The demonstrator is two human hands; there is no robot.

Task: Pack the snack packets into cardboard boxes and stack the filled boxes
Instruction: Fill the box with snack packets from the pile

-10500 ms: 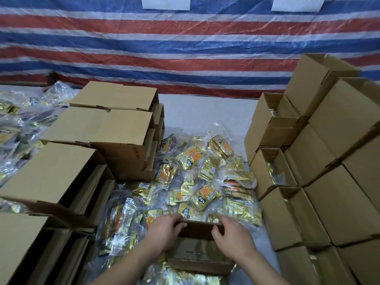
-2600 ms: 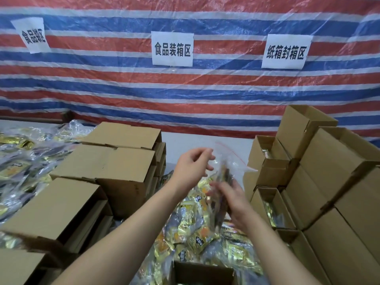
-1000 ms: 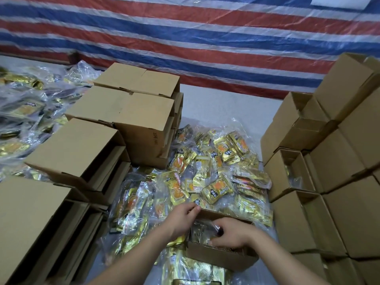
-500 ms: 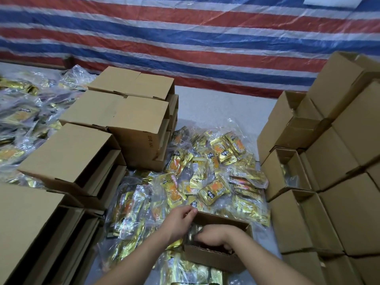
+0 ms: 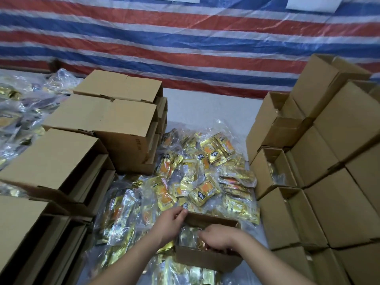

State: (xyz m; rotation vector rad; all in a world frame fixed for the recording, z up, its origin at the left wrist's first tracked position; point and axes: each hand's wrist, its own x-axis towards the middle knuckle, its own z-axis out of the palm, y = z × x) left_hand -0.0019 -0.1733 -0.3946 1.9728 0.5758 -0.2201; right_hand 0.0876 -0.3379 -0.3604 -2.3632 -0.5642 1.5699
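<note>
A small open cardboard box (image 5: 205,259) sits low in the middle, on top of clear bags of gold snack packets (image 5: 197,175). My left hand (image 5: 169,225) grips the box's left wall at its far corner. My right hand (image 5: 218,238) is down inside the box, fingers curled onto a clear bag of packets (image 5: 188,235) that fills the box's left part. The box's right half is hidden by my right hand and wrist.
Stacks of cardboard boxes lying on their sides (image 5: 78,149) fill the left. Boxes stacked on the right (image 5: 320,182) have open ends facing the pile, some with packets inside. More bagged packets (image 5: 18,116) lie far left. A striped tarp (image 5: 185,42) hangs behind.
Over the last second my right hand went from the box's near rim down into the box, pressing the bag in. My left hand stayed at the box's left wall.
</note>
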